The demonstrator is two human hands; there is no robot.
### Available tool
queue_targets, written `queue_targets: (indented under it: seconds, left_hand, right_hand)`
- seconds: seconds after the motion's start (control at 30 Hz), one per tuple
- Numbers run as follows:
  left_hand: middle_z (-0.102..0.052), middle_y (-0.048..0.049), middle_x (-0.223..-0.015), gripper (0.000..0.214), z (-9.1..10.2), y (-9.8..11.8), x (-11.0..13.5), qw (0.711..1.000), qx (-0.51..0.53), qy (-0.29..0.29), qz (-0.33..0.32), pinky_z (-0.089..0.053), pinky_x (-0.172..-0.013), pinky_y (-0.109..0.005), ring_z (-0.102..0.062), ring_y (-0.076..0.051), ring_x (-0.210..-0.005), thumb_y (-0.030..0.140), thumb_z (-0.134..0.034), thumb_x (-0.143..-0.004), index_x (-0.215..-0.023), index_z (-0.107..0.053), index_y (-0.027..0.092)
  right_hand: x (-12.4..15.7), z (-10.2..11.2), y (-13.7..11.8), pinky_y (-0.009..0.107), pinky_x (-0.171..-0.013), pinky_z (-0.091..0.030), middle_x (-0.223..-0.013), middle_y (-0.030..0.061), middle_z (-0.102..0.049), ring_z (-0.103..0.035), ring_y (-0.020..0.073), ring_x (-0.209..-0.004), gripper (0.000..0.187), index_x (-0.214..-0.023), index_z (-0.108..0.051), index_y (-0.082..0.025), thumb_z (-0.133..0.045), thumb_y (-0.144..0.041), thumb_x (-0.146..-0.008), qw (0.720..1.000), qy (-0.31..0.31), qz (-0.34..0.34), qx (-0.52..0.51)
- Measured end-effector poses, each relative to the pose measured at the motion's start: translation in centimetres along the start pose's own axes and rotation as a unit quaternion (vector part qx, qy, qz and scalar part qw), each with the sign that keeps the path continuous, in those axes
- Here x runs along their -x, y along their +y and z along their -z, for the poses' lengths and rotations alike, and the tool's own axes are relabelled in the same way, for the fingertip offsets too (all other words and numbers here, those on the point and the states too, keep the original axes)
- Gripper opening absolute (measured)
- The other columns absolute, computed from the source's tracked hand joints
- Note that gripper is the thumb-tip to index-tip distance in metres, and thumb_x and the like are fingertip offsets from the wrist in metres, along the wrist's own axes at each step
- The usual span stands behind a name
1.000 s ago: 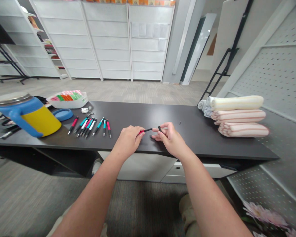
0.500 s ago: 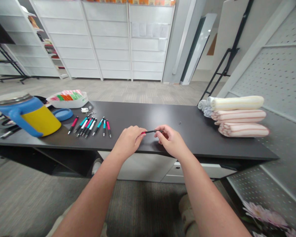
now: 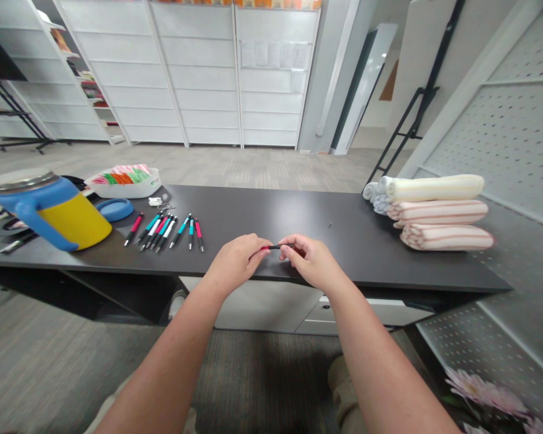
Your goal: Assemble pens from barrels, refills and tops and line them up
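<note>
Between my two hands, just above the front part of the dark desk (image 3: 235, 208), is a pen (image 3: 274, 247) with a red barrel and a black grip, held roughly level. My left hand (image 3: 241, 258) is closed on its red end, and most of that end is hidden by the fingers. My right hand (image 3: 308, 258) pinches the black end; the tip is covered by thumb and fingers. To the left lie several pens (image 3: 159, 231) in red, teal and white, with black grips. A tiny dark piece (image 3: 330, 225), too small to name, rests on the desk beyond my right hand.
At the left stands a big blue and yellow mug (image 3: 72, 211), beside a blue lid (image 3: 115, 210). Behind them is a white basket (image 3: 131, 190) of colourful packets. Rolled striped towels (image 3: 441, 212) are stacked at the right. Pink flowers (image 3: 489, 392) show at lower right.
My right hand has shifted slightly left and down, closer to my left hand. Less of the pen's black part shows between them. The things on the desk have stayed put.
</note>
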State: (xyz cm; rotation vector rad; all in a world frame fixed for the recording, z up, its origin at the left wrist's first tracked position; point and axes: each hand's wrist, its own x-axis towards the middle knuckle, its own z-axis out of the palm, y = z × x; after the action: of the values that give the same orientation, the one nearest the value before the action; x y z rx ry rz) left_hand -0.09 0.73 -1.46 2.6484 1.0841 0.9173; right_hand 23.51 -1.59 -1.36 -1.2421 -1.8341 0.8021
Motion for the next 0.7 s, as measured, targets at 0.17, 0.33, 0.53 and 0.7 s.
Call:
queue_targets:
  seconds: [0.17, 0.33, 0.53, 0.7]
  left_hand:
    - [-0.074, -0.0045, -0.104, 0.021, 0.1, 0.2, 0.0, 1.0, 0.029, -0.006, 0.001, -0.051, -0.087, -0.031, -0.069, -0.019, -0.097, 0.029, -0.053, -0.107, -0.118, -0.071, 0.023]
    - [-0.074, -0.0043, -0.105, 0.022, 0.2, 0.0, -0.1, 0.999, 0.051, -0.006, 0.015, -0.051, -0.087, -0.031, -0.069, -0.019, -0.097, 0.031, -0.054, -0.107, -0.118, -0.071, 0.023]
    - [-0.076, -0.0035, -0.106, 0.022, -0.1, 0.8, -0.2, 0.998, 0.069, -0.016, 0.001, -0.052, -0.087, -0.029, -0.07, -0.018, -0.098, 0.032, -0.057, -0.106, -0.118, -0.073, 0.024]
    - [-0.075, -0.0036, -0.106, 0.023, -0.8, 2.3, -0.5, 0.997, 0.066, -0.044, -0.019, -0.052, -0.085, -0.029, -0.07, -0.018, -0.097, 0.031, -0.057, -0.106, -0.119, -0.073, 0.024]
  right_hand:
    - [0.0, 0.0, -0.1, 0.03, -0.061, -0.046, -0.084, 0.0007, -0.078, -0.063, 0.0153, -0.061, 0.027, -0.113, -0.073, -0.024, -0.06, -0.045, -0.1, 1.0, -0.014, -0.008, -0.001]
    - [-0.4, -0.2, 0.4, 0.034, -0.073, -0.053, -0.105, 0.0063, -0.079, -0.068, 0.0202, -0.081, 0.042, -0.118, -0.071, -0.026, -0.058, -0.061, -0.099, 0.995, 0.05, 0.007, -0.087]
    - [-1.3, -0.9, 0.6, 0.045, -0.103, -0.05, -0.142, 0.0086, -0.065, -0.059, 0.0266, -0.129, 0.07, -0.126, -0.061, -0.032, -0.028, -0.086, -0.096, 0.921, 0.22, 0.012, -0.32]
    - [-1.3, -1.8, -0.3, 0.052, -0.118, -0.036, -0.151, 0.0061, -0.059, -0.048, 0.0278, -0.144, 0.077, -0.129, -0.06, -0.035, -0.02, -0.09, -0.094, 0.92, 0.2, 0.027, -0.337]
